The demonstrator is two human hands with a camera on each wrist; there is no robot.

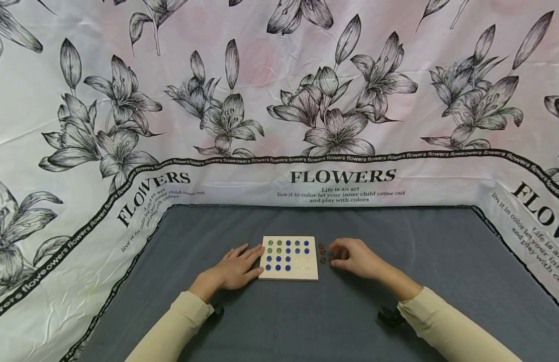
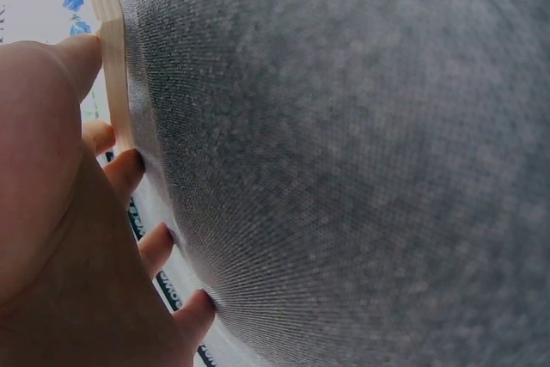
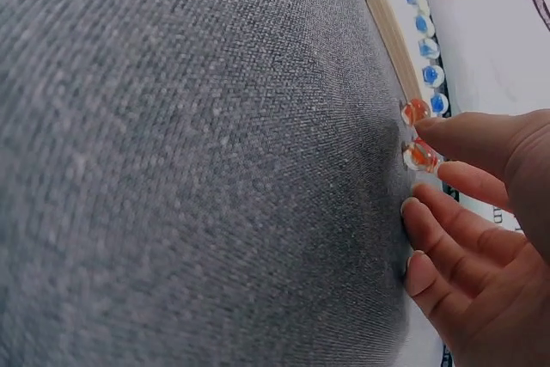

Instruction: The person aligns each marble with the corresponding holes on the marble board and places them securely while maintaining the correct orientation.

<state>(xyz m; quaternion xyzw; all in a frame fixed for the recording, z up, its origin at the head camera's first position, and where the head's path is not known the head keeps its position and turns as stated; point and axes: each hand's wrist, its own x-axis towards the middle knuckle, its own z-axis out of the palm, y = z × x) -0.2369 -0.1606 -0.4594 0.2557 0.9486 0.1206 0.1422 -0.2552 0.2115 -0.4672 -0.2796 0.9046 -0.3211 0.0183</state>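
A pale wooden board (image 1: 312, 274) lies on the grey cloth, with green marbles (image 1: 279, 250) at its far left and blue marbles (image 1: 278, 267) over other holes. Bare holes show at its near right corner. My left hand (image 1: 236, 269) lies spread against the board's left edge, the thumb tip on its side in the left wrist view. To the right of the board sit several orange-red marbles (image 3: 421, 155), dark in the head view. Beside them my right hand (image 1: 356, 257) has thumb and index finger apart, fingertips right at the marbles, with the other fingers loosely bent.
Grey cloth (image 1: 270, 322) covers the table around the board. A white border with printed lettering (image 1: 343, 176) runs along the back, and a flower-patterned sheet (image 1: 243, 30) rises behind it. Dark wrist devices (image 1: 390, 318) sit under both forearms.
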